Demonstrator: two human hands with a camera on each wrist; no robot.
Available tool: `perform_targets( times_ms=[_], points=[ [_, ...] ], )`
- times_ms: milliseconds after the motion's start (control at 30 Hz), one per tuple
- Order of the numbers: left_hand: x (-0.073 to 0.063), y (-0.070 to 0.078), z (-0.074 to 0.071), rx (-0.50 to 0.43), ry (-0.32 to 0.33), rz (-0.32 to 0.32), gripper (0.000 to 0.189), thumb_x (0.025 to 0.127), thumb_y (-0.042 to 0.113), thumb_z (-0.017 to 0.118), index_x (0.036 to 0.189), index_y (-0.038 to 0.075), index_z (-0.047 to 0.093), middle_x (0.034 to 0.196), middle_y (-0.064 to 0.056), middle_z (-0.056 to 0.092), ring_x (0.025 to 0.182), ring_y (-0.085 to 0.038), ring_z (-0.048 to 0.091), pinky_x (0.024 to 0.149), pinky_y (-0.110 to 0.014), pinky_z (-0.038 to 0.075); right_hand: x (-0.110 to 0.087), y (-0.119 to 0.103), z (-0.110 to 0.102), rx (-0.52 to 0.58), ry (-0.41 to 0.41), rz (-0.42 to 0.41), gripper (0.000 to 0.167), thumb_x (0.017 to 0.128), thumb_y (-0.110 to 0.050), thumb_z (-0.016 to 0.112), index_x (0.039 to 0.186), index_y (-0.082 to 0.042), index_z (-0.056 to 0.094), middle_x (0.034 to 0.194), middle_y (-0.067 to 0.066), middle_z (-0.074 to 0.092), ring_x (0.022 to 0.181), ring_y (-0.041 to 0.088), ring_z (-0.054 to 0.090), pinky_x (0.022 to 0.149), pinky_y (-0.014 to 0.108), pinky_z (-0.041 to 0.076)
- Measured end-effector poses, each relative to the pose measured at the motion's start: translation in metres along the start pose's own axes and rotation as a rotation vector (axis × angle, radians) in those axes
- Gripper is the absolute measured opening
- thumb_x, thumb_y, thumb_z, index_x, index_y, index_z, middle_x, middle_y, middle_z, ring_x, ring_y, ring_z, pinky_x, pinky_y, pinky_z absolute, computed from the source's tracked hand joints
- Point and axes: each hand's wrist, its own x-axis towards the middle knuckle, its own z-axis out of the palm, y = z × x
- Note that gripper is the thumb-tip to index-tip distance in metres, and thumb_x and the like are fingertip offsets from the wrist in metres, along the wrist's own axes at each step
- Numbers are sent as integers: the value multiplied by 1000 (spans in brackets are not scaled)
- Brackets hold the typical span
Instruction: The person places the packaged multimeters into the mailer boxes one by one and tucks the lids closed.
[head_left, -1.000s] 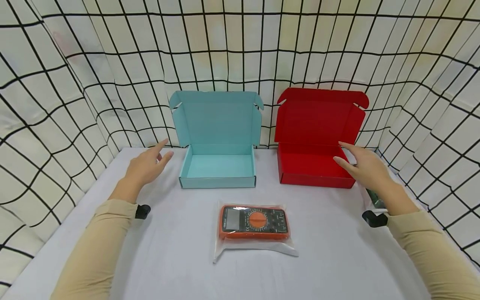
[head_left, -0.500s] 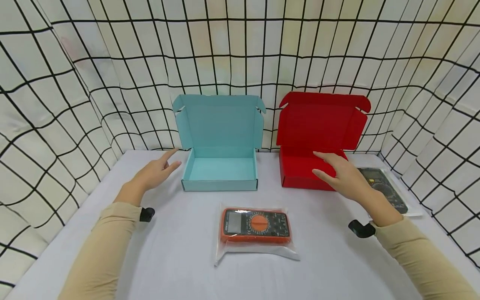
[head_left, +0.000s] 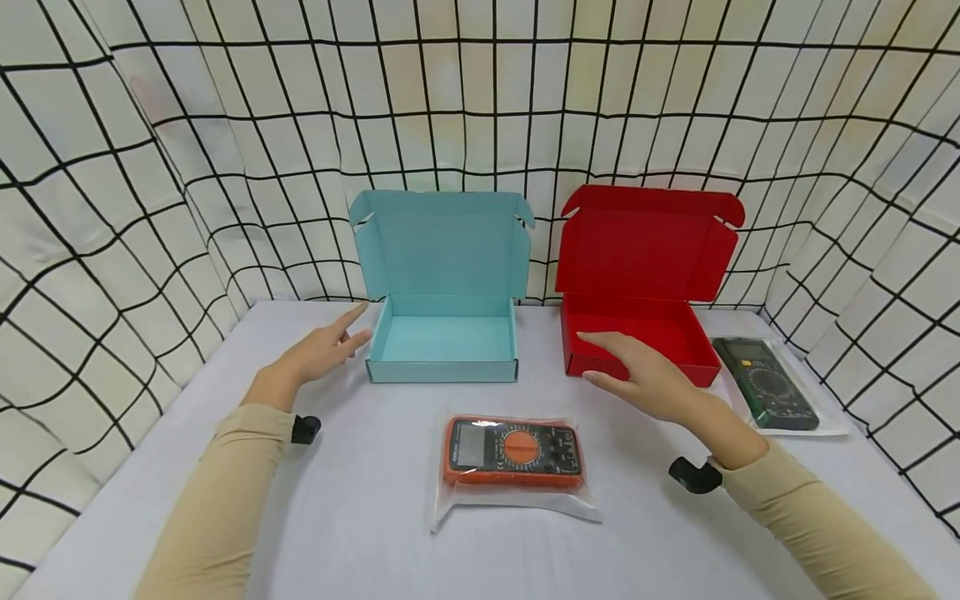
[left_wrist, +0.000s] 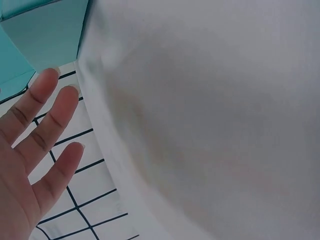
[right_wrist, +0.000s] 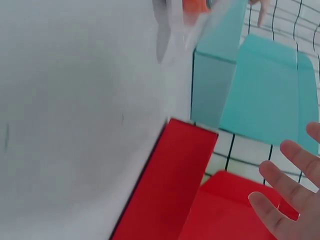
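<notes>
My left hand [head_left: 318,353] hovers just left of the light blue box [head_left: 442,372], fingers loosely extended and holding nothing; the left wrist view shows spread fingers [left_wrist: 55,117] near the box's side. In front of the red box [head_left: 637,363] my right hand [head_left: 648,379] is held in the air, fingers extended, nothing in its grasp. Both boxes stand with lids raised. An orange and black multimeter [head_left: 517,451] in a clear plastic bag lies on the table, nearer me, between the two hands. A dark green multimeter [head_left: 768,383], also bagged, lies right of the red box.
A white cloth covers the table [head_left: 360,517]. White walls with a black grid [head_left: 480,108] enclose it at the back and both sides. The two boxes stand near the rear edge, a narrow gap between them.
My right hand has moved left and toward me, from the red box's right side to its front, uncovering the green multimeter. The left hand has shifted slightly right. The head view has tilted a little.
</notes>
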Motion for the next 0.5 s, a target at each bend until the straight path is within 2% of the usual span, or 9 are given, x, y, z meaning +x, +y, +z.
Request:
perform_targets(
  times_ms=[300, 500],
  points=[
    [2, -2, 6, -60, -36, -22, 80, 107, 53, 45, 166, 15, 7, 102, -17, 59, 84, -27, 58, 74, -41, 46, 4, -15, 20, 56, -76, -53, 66, 94, -33, 73, 153, -14, 49, 151, 12, 51, 139, 36, 46, 103, 60, 47],
    [6, -3, 7, -76, -73, -43, 93, 100, 56, 58, 166, 16, 5, 106, -17, 60, 83, -26, 59, 71, -37, 47, 3, -28, 33, 100, -189, -114, 62, 99, -38, 66, 154, -17, 48, 153, 10, 49, 140, 34, 44, 107, 61, 43]
  ],
)
